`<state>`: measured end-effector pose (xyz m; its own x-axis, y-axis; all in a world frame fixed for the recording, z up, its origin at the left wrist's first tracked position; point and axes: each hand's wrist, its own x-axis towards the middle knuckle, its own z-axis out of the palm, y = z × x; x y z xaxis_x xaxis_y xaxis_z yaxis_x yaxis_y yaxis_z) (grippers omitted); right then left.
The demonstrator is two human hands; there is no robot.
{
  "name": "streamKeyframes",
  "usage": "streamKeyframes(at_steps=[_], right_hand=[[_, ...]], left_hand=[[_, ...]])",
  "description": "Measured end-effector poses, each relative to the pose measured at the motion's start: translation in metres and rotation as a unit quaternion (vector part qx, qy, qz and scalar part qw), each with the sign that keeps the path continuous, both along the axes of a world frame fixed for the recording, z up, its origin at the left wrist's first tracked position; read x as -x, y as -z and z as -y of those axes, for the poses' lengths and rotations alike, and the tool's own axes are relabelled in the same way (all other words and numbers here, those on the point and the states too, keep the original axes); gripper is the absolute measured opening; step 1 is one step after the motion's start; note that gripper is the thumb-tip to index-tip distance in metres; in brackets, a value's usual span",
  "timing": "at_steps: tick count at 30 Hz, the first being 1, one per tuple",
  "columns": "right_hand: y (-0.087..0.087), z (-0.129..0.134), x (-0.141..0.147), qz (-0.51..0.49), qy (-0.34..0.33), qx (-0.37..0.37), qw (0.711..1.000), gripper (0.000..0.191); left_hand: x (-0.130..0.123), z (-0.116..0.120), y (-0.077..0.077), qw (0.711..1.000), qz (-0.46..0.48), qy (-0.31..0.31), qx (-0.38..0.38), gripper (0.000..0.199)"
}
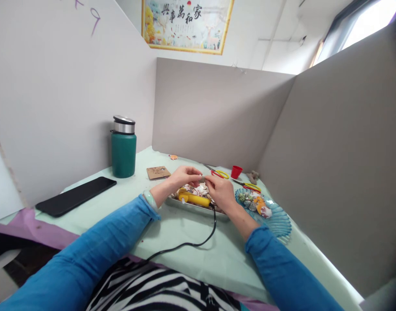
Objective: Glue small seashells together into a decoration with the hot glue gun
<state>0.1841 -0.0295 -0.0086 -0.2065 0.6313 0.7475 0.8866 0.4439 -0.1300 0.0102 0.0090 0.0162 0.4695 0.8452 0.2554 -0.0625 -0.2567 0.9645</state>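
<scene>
I see the left hand (185,176) and right hand (220,190) both pinched tight on a small grey piece (202,178), too small to identify, above the tray (198,208). The glue gun (195,199) lies across the shells (202,189).

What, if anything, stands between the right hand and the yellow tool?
Nothing visible: the yellow tool lies on the metal tray, just below and left of the right hand in the picture; its black cord trails toward the near edge. That hand, though, is pinching a small piece.
</scene>
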Motion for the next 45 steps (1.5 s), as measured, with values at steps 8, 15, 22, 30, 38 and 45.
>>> streamKeyframes(at_steps=[8,15,22,30,38,45], right_hand=[[0.0005,0.0012,0.0002,0.012,0.004,0.000,1.000,0.025],[0.0009,0.0002,0.0002,0.011,-0.010,-0.003,1.000,0.026],[0.0008,-0.0003,0.0003,0.016,-0.006,0.000,1.000,0.025],[0.0006,0.0005,0.0008,0.018,-0.005,0.001,1.000,0.026],[0.0010,0.0007,0.0013,0.021,-0.003,0.000,1.000,0.026],[0.0011,0.0006,0.0010,0.023,0.003,0.001,1.000,0.026]], left_hand=[[-0.0003,0.0031,-0.0026,1.000,-0.009,-0.007,0.007,0.031],[-0.0017,0.0053,-0.0044,1.000,-0.017,-0.015,0.008,0.028],[-0.0007,0.0049,-0.0056,0.999,-0.033,-0.021,-0.004,0.024],[-0.0006,0.0048,-0.0046,0.999,-0.028,-0.031,-0.011,0.026],[0.0002,0.0035,-0.0048,0.999,-0.023,-0.038,-0.011,0.022],[0.0001,0.0045,-0.0058,0.999,-0.024,-0.036,-0.010,0.021]])
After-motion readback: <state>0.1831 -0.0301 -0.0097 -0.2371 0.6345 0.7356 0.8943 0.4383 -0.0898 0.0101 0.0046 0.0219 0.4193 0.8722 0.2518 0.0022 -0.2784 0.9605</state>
